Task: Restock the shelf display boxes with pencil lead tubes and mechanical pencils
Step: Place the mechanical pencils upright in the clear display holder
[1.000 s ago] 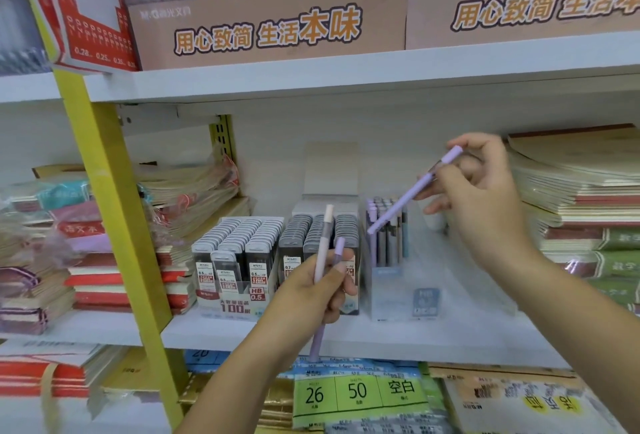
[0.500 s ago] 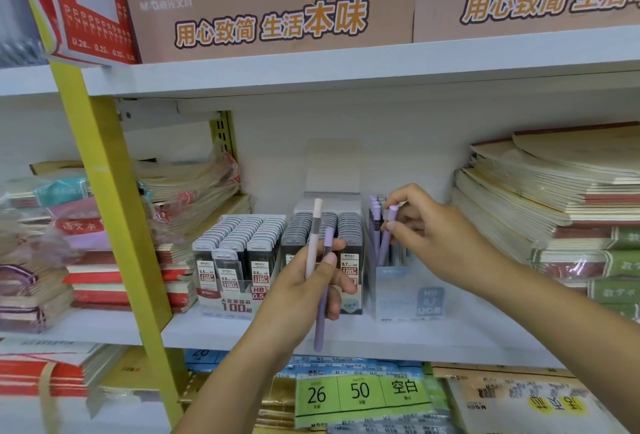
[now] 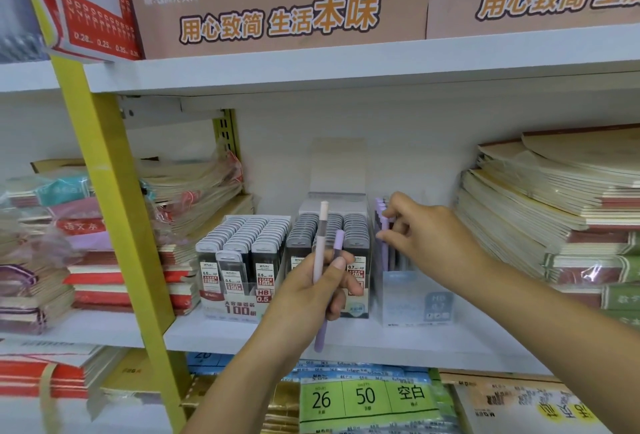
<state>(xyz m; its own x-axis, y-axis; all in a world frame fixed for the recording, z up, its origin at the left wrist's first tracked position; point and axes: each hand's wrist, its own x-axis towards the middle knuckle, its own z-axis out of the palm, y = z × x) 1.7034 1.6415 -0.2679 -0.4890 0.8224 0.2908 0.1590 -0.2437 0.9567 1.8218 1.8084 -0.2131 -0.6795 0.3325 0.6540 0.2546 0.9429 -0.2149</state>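
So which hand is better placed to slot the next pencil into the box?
Probably the right hand: it is at the clear box, pinching a purple pencil. The left hand holds two spare pencils.

The brown carton [image 3: 277,14] reads "用心致简 生活本味". The lead display box [image 3: 242,307] shows "HB 0.5" and "100"; a green label [image 3: 363,399] reads "26", "50", "空白".

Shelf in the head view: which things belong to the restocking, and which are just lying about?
In the job: left hand holding two pencils; right hand pinching a purple pencil at the clear pencil box; lead tube boxes.
Just there: notebook stacks; wrapped notebooks; brown cartons.
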